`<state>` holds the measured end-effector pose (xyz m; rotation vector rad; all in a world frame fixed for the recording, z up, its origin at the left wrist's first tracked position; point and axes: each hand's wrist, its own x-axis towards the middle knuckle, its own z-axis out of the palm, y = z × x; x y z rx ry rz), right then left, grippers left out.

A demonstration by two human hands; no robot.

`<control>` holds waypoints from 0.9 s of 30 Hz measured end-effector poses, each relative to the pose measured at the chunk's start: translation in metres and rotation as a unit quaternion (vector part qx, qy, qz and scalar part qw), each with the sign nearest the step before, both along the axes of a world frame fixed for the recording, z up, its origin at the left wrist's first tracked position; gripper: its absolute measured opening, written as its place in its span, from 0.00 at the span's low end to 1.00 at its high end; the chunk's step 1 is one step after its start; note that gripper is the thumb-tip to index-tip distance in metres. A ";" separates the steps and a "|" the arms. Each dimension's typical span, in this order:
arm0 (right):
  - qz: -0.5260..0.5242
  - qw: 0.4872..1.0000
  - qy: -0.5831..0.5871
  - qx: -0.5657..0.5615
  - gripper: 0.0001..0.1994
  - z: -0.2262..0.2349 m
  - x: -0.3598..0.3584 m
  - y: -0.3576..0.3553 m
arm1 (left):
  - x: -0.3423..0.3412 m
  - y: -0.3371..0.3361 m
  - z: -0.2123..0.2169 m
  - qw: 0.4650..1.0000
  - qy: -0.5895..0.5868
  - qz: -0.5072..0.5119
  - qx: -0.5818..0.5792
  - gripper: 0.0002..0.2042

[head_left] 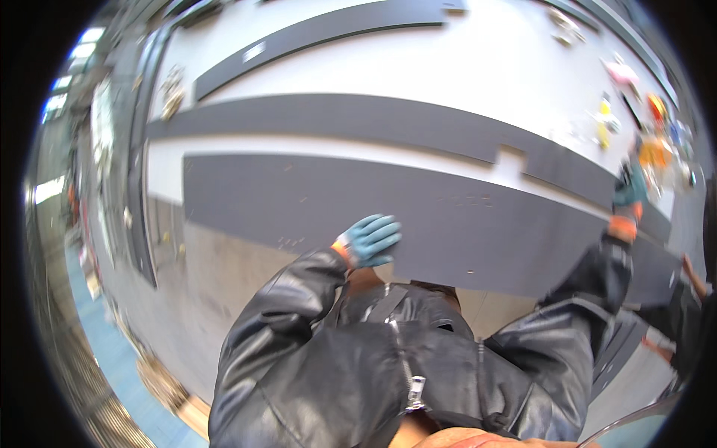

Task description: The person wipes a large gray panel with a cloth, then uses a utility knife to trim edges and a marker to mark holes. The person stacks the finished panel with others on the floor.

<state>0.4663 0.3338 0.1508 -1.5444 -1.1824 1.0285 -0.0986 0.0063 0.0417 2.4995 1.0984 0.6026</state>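
**Both gloved hands on the wide grey panel**

With the fingers of my left hand [371, 239] spread flat and open in a blue glove, I am pressing down on the near edge of the wide dark grey panel [314, 205], holding nothing. My right hand [629, 196], in a darker teal glove with an orange cuff, reaches out to the right end of the same panel; it is blurred and small, so I cannot tell whether those fingers are curled over the edge or only resting there. Black jacket sleeves run back from both wrists to the lower edge of the view.

As I judge it, the panel already lies flat and roughly parallel to the narrower notched grey strip [358, 119] just beyond it, and a third strip [328, 30] lies farther off. No fastening or tool work shows on them, so this looks like an early positioning stage.

All three pieces rest on a pale grey work surface [485, 67]. At its far right lies a scatter of small colourful items [635, 112], too small to identify. To the left, the floor drops away towards a blue strip and bright windows.
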 end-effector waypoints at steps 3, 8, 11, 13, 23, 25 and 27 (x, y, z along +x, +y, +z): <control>0.058 0.982 0.168 -0.058 0.13 0.022 -0.071 -0.102 | -0.007 -0.008 -0.011 0.997 -0.068 0.006 0.026 0.27; 0.191 0.962 0.111 -0.157 0.13 0.019 -0.307 -0.280 | 0.023 -0.032 0.042 0.875 -0.360 0.227 -0.230 0.21; 0.257 0.946 0.115 -0.157 0.14 0.019 -0.447 -0.361 | -0.017 -0.070 0.088 0.712 -0.546 0.269 -0.349 0.19; 0.345 0.938 0.003 0.002 0.14 0.004 -0.495 -0.388 | -0.059 -0.090 0.107 0.633 -0.616 0.286 -0.370 0.18; 0.325 0.922 0.141 -0.157 0.13 0.064 -0.646 -0.397 | -0.232 -0.171 0.150 0.659 -0.571 0.304 -0.382 0.21; 0.326 0.909 0.171 -0.198 0.13 0.077 -0.682 -0.399 | -0.252 -0.185 0.148 0.631 -0.595 0.323 -0.378 0.18; 0.354 0.900 0.176 -0.185 0.13 0.069 -0.716 -0.397 | -0.282 -0.195 0.145 0.620 -0.602 0.368 -0.343 0.12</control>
